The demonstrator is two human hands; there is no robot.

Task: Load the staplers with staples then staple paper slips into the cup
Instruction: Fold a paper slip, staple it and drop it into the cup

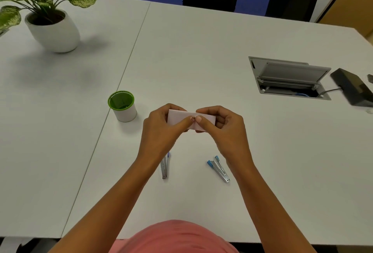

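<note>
Head: paper slip (178, 117) lengthwise left-right

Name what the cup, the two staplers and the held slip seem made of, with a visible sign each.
Cup: probably plastic; smooth white wall, glossy green rim and lining.
Left stapler and right stapler: bright metal, shiny silver rails; the right one's blue ends look plastic.
Slip: thin matte paper, pale pink, creased flat.
</note>
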